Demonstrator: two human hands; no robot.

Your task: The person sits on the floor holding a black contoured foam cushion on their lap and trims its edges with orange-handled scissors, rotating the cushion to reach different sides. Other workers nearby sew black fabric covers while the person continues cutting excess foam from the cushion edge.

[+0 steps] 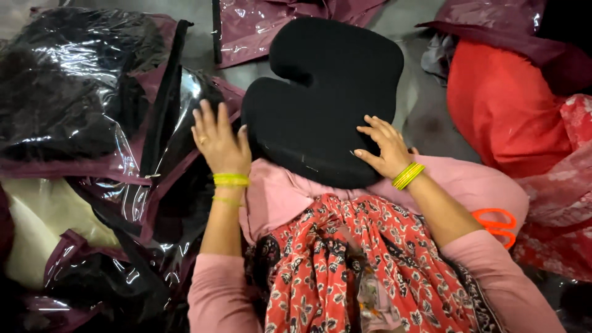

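Observation:
A black contoured seat cushion [327, 92] with a U-shaped notch rests on my lap, tilted away from me. My left hand [219, 145] grips its left edge, fingers spread upward, with a ring and yellow bangles on the wrist. My right hand [385, 148] presses flat on the cushion's lower right corner, also with yellow bangles. Both arms wear pink sleeves above a red patterned scarf [345, 265].
Clear plastic bags with maroon trim [123, 123] holding dark cushions pile up on the left. Another such bag [271, 24] lies at the top. Red fabric [505, 105] sits at the right. Orange scissor handles [496, 225] lie by my right elbow.

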